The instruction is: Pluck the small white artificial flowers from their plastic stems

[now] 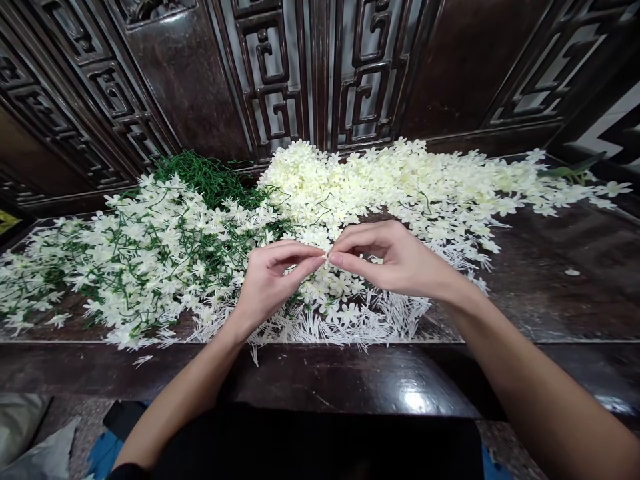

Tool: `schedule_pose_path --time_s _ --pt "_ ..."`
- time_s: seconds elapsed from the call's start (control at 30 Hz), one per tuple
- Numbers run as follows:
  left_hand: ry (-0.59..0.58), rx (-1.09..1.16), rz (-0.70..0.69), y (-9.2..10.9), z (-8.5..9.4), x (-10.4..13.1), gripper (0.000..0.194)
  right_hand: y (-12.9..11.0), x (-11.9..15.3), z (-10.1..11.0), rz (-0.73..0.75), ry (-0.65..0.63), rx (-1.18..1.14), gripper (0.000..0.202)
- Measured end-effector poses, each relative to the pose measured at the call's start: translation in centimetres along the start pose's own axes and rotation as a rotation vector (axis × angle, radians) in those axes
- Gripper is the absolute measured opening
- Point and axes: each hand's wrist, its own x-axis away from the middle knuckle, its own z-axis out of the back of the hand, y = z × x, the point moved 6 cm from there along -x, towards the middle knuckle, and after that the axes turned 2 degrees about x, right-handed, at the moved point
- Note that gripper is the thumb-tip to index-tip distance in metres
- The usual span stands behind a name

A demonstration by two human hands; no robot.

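- A tiny white flower piece (pixel 325 256) is pinched between both hands' fingertips, just above the heap at the bench's front middle.
- Left hand (pixel 273 277) and right hand (pixel 395 257) meet, thumbs and forefingers closed on it.
- Loose white blossoms (pixel 400 180) lie beyond; flowers on green stems (pixel 150 253) to the left.
- Dark wooden bench (pixel 550 280) carries everything.

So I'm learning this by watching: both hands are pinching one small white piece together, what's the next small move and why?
Probably press the small white piece together between the left hand and right hand, since both fingertip grips meet on it above the loose flower pile. What the piece is cannot be told.
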Motion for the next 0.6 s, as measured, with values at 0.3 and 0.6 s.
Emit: schedule_pose_path --time_s 0.3,0.6 --pt "-0.003 0.017 -0.019 0.02 -0.17 -0.01 0.013 0.13 -0.05 -0.08 -0.033 -0.026 -0.024 0.018" --pt "-0.003 -0.005 -0.004 0.05 -0.09 0.02 0.012 0.17 -0.02 -0.10 -0.029 -0.023 -0.016 0.014"
